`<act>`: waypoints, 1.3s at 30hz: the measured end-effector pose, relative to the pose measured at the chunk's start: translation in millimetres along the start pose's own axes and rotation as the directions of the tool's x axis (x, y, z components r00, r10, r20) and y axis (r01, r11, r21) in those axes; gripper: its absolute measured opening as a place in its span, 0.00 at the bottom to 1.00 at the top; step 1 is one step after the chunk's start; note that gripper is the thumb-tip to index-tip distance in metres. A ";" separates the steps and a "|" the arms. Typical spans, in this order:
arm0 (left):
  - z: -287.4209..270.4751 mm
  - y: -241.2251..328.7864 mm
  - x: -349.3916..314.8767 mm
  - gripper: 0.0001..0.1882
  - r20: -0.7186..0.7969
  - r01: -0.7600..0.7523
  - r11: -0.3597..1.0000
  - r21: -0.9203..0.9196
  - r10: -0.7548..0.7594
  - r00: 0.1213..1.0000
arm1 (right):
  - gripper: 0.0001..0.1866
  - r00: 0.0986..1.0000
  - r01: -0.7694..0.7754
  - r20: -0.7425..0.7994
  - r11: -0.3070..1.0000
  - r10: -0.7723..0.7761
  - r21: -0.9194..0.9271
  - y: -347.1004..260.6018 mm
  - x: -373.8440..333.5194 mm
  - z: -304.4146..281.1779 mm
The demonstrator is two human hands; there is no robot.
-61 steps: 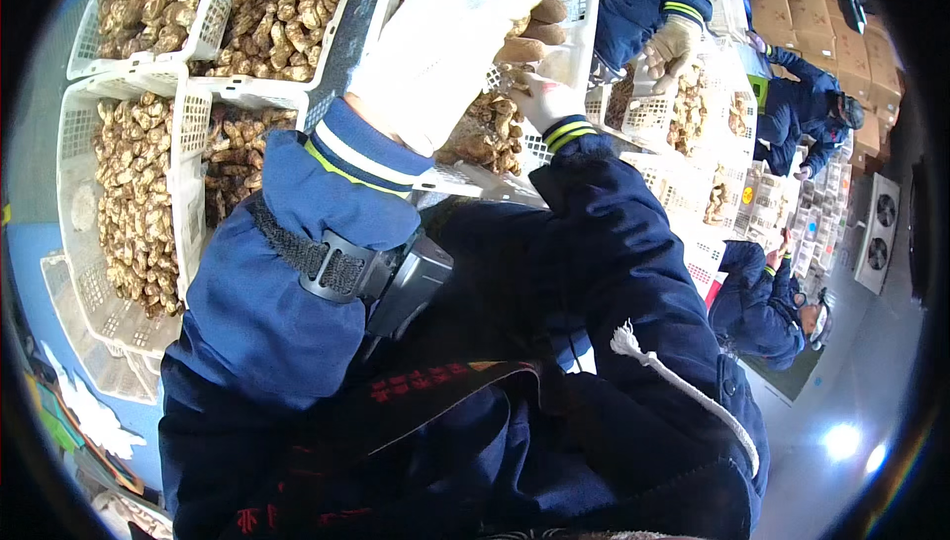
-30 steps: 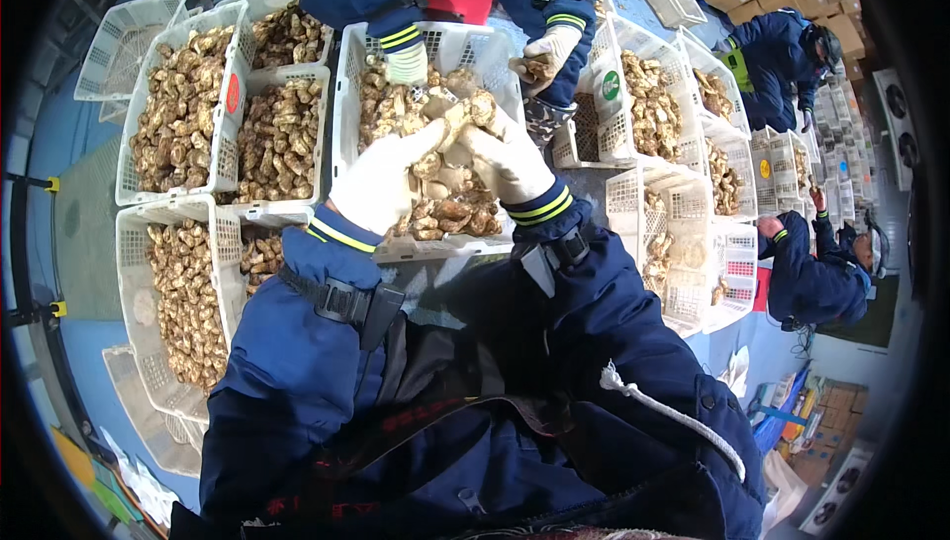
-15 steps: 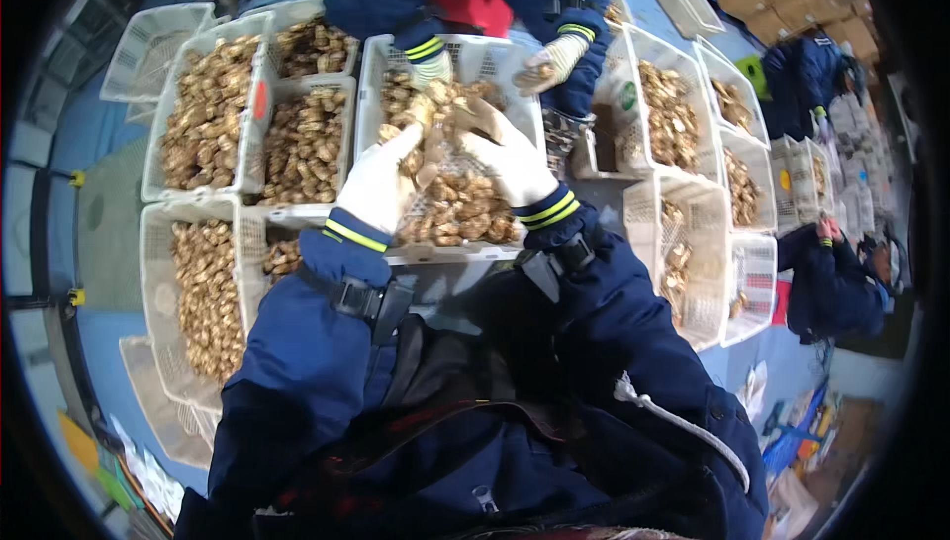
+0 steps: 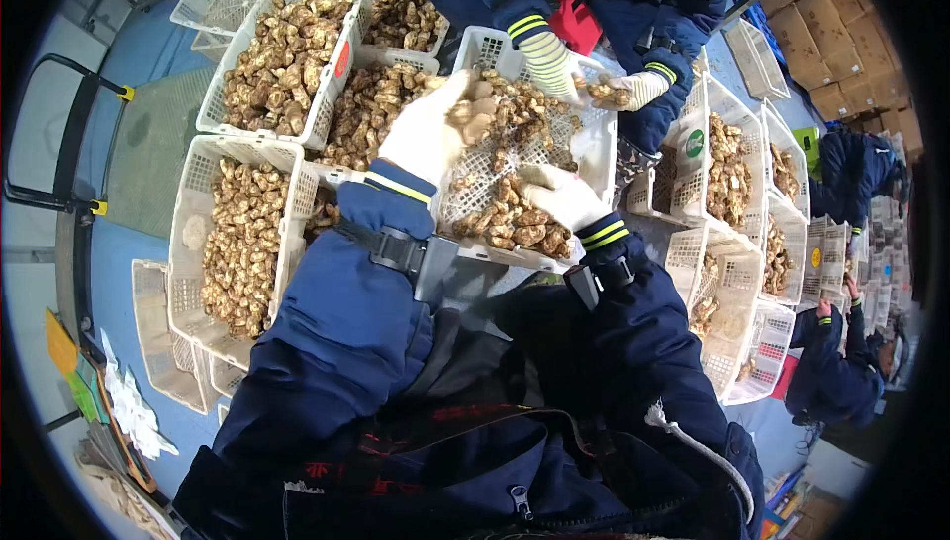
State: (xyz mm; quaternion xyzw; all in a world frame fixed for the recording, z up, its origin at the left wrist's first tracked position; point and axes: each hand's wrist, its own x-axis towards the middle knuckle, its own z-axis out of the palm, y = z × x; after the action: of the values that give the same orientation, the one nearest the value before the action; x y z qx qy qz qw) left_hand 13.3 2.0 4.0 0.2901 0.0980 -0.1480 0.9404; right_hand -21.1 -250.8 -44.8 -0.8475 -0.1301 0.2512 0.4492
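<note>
In a white plastic crate (image 4: 592,134) lie knobbly brown-and-cream tubers (image 4: 510,218), gathered mostly at its near side and far side, with the slotted bottom showing between. My left hand (image 4: 427,132), in a white glove with soiled fingertips, is raised over the crate's left edge. Its thumb stands apart from the curved fingers, and I make out nothing in it. My right hand (image 4: 569,196), gloved too, is at the near pile with its fingers curled onto a tuber. Across the crate a co-worker's striped-gloved hand (image 4: 550,63) reaches in, and their other hand (image 4: 638,92) holds a tuber.
Filled crates stand at the left (image 4: 287,60), with a near-left crate (image 4: 242,243) in front. More partly filled crates (image 4: 727,179) line the right. Other people (image 4: 836,362) work farther right. Cardboard boxes (image 4: 826,40) are stacked at the far right; a black-railed trolley (image 4: 148,139) stands left.
My hands have parted: the left has gone to the crate's left edge, the right down onto the near pile. The co-worker's hand has reached farther into the crate. The view has shifted.
</note>
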 end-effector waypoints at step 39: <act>-37.3 20.4 -100.1 0.23 0.277 0.109 0.989 0.102 -0.133 0.952 | 0.25 0.921 -0.186 0.030 0.506 0.389 -0.842 106.5 36.7 22.4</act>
State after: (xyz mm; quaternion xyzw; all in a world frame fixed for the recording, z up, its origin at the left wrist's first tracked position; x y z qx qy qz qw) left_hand -77.3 61.7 11.2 0.2995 -0.0263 -0.2493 0.9206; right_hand -2.9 -278.7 -154.7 -0.9345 -0.1368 0.3220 -0.0659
